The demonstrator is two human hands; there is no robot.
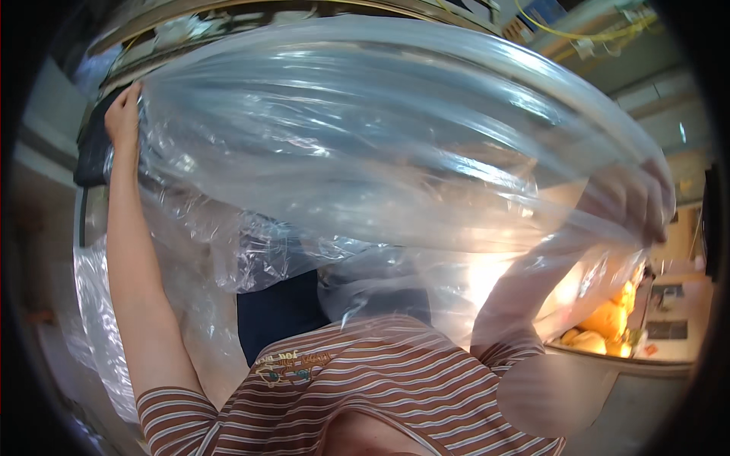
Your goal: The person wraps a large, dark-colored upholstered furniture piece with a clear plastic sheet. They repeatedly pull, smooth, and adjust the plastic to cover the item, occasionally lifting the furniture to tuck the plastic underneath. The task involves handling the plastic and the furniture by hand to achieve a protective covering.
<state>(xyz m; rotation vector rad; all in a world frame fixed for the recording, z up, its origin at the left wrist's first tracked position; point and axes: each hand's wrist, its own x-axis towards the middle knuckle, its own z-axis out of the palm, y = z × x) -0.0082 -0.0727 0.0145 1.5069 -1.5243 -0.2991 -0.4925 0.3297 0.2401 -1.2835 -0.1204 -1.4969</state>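
A large clear plastic sheet (342, 129) spreads wide in front of me, creased and shiny; whether it is a flat sheet or a bag is unclear. At its far left corner my left hand (125, 118) is closed on the edge, arm stretched out. Through the film on the right I see my right hand (627, 201), its fingers curled around the sheet near its right end. The film covers that hand and forearm. Loose folds hang down toward my lap and along the left side.
A yellow cable (608, 34) runs across the upper right. Brightly lit orange-yellow items (608, 319) sit on a surface at the right. Beside my left hand is a black object (95, 148). Cluttered ledges stand at the far side, partly behind the film.
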